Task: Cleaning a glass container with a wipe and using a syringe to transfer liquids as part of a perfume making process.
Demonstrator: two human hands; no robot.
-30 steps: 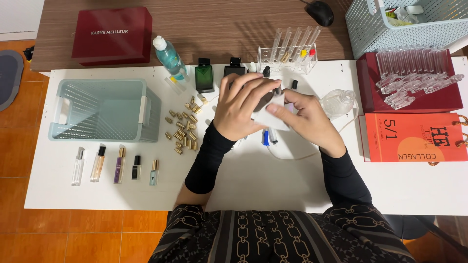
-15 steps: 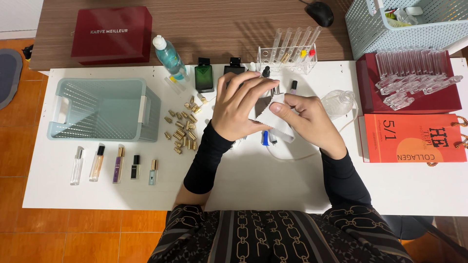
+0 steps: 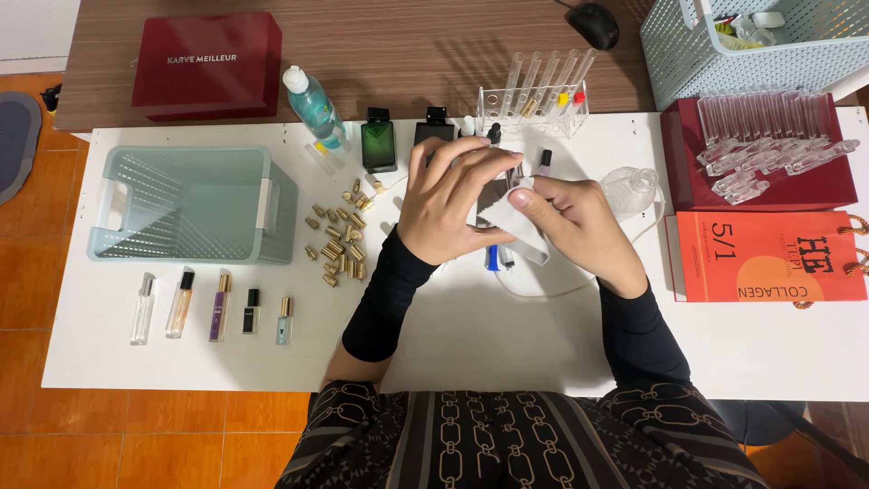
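My left hand [image 3: 448, 204] is closed around a small dark bottle [image 3: 494, 192], most of it hidden under the fingers. My right hand [image 3: 575, 222] pinches a white cloth [image 3: 518, 225] and presses it against the bottle. Both hands are above the middle of the white table [image 3: 507, 344]. Under them lie a blue-tipped piece [image 3: 492, 258] and a thin clear tube [image 3: 543, 292].
A pale green basket [image 3: 118, 195] stands at the left, several gold caps [image 3: 339, 240] beside it and a row of small spray vials [image 3: 217, 308] below. Behind are a green bottle [image 3: 378, 143], a test tube rack [image 3: 534, 91], a spray bottle [image 3: 312, 104]; an orange bag [image 3: 769, 258] lies right.
The cloth has slid from covering the bottle to hanging lower and to the right. My right thumb and fingers shifted slightly along the bottle; my left hand stayed put.
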